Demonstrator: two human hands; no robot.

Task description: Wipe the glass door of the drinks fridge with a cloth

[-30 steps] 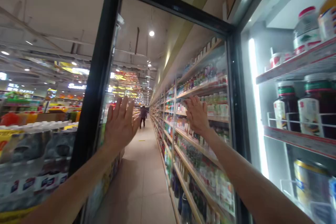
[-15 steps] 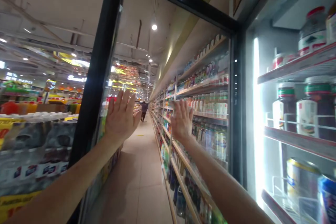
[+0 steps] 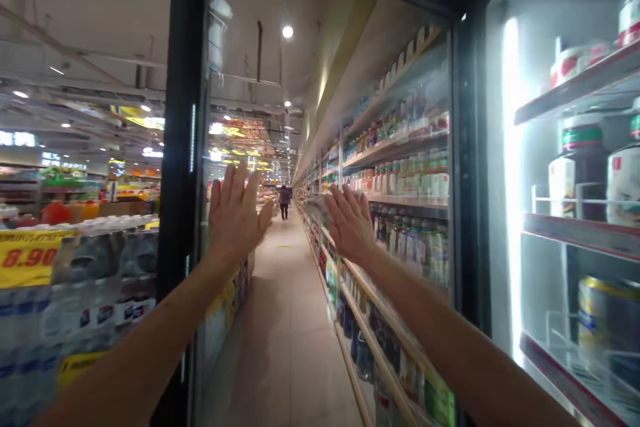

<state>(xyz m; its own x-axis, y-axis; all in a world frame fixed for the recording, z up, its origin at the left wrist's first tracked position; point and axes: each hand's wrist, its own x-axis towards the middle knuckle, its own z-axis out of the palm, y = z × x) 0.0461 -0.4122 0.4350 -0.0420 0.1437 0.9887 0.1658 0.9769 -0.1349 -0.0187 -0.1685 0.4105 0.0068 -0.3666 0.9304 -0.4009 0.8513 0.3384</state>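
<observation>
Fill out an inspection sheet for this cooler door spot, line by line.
Surface: clear glass panel of the black-framed cooler door, swung open into the aisle.
Job's things: the door only; both palms lie flat against its glass.
Clutter: nothing seen on the tan tiled floor.
Hands: left hand and right hand open, fingers spread, holding nothing.
Cables: nothing seen.
Surroundings: lit cooler shelves with dark green-capped bottles at right; shrink-wrapped water bottles under a yellow price sign at left; a distant person down the aisle.
</observation>
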